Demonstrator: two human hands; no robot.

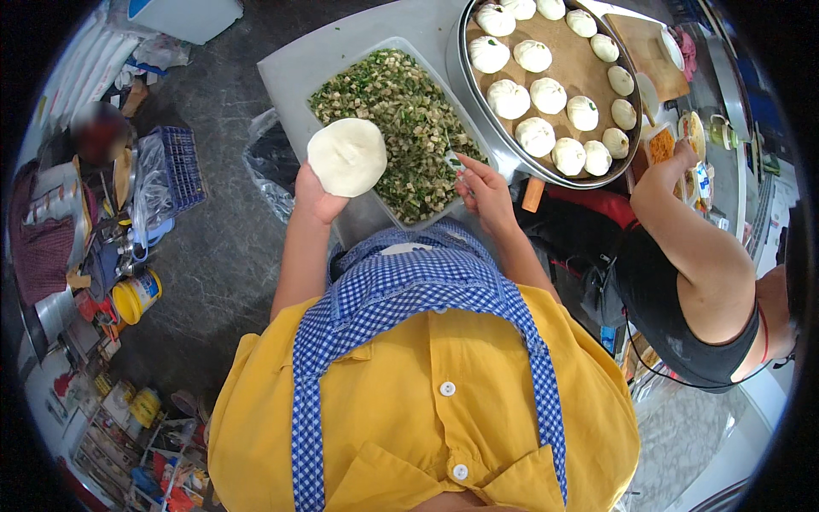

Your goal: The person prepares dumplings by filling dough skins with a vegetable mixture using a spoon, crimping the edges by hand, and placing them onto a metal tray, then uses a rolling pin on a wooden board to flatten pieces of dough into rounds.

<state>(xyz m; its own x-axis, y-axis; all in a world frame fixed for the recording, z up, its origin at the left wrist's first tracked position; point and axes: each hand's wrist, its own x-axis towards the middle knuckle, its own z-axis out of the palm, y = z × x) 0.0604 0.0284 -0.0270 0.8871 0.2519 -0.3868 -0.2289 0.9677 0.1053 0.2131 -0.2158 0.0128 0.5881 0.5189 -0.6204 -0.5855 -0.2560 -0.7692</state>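
On the palm and fingers of my left hand [318,197] lies a round, flat dough wrapper [347,157], above the left edge of a plastic tub. My right hand [484,192] grips a small utensil whose far end is in the filling, at the tub's right side; its kind is hard to tell. The rectangular tub [409,224] holds chopped greens mixed with small pale cubes [409,96]. To the right, a round steamer tray [462,64] carries several pleated filled buns [508,99] on a brown liner.
The steamer's wooden handle [533,194] points towards me. At the right, a co-worker's arm [697,211] reaches to containers beside an orange filling [661,146]. A wooden board [640,54] lies beyond the steamer. A blue plastic crate [176,169] stands left of the table [288,70].
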